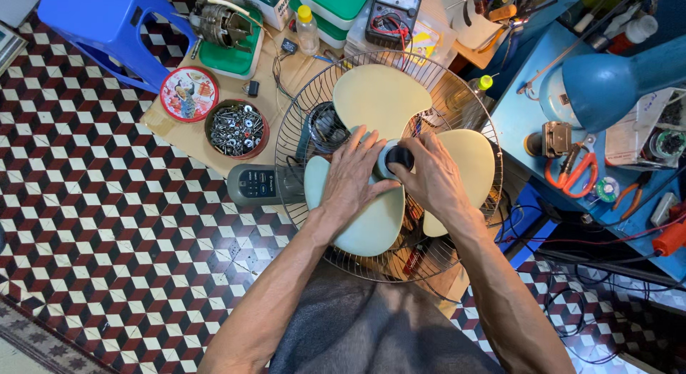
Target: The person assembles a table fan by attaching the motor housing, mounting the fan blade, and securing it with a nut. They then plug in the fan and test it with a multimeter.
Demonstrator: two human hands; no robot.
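A pale yellow three-bladed fan blade (pixel 381 95) sits inside a round wire guard (pixel 300 110), lying face up in front of me. My left hand (pixel 351 175) rests flat on the lower left blade, fingers spread toward the hub. My right hand (pixel 429 175) pinches the dark round cap (pixel 400 157) at the centre of the blades. The grey fan stand with its button panel (pixel 256 183) lies to the left of the guard.
A round tin of screws (pixel 236 128) and its red lid (pixel 189 94) lie on a low wooden board, with a motor (pixel 216 24), a small bottle (pixel 307 30) and a multimeter (pixel 391 13). A blue stool (pixel 107 24) stands far left. Orange-handled scissors (pixel 572 175) lie on the blue bench at right.
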